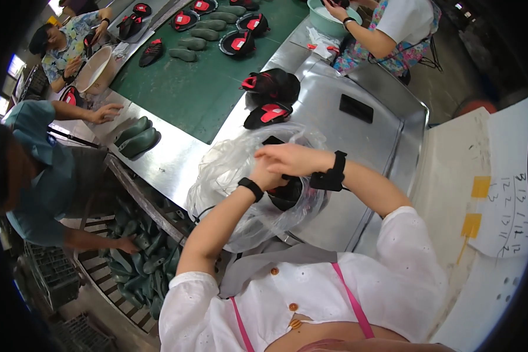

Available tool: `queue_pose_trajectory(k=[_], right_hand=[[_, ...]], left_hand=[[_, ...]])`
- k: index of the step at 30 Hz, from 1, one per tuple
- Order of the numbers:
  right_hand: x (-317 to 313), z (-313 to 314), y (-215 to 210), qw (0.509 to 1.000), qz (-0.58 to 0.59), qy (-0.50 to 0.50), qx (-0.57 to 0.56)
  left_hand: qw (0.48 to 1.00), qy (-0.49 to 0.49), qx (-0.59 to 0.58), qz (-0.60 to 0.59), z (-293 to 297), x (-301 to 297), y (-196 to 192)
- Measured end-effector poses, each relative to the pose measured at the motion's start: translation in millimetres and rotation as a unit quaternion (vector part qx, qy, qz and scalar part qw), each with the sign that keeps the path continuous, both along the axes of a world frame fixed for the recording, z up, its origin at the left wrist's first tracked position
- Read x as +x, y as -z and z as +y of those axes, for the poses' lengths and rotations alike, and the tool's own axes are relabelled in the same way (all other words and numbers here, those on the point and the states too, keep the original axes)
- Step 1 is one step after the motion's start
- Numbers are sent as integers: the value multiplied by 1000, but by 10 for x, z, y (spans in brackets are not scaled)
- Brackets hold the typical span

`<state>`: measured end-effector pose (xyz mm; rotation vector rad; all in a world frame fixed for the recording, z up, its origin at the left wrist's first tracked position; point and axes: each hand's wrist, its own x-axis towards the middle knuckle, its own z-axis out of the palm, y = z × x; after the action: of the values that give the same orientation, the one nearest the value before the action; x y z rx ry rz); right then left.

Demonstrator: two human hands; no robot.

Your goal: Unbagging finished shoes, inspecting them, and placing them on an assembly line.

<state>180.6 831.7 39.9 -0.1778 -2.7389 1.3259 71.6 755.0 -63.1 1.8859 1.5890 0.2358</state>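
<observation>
Both hands meet at the mouth of a clear plastic bag (229,176) that stands on the steel tabletop (334,117), just in front of the person's chest. The right hand (284,158) lies on top, fingers curled in a closed grip on the bag's upper edge, a black strap at its wrist. The left hand (267,179), with a black band at the wrist, is tucked under it, its grip pressed against a dark shoe part (287,193) inside the bag; how far those fingers are parted cannot be told, since the right hand covers them. Just beyond the bag, two black-and-red shoe uppers (270,97) rest on the tabletop, touching each other.
</observation>
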Motion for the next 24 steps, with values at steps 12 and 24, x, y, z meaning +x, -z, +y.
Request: queue_pose_trajectory(k=[12,24], right_hand=[[910,47,339,920,-178,203,285],[142,-931,197,932,172,265,-176]], left_hand=[[563,-358,-32,-744,-1261,-1006,-377],[573,-199,-173,-776,-1325,-723,-781]])
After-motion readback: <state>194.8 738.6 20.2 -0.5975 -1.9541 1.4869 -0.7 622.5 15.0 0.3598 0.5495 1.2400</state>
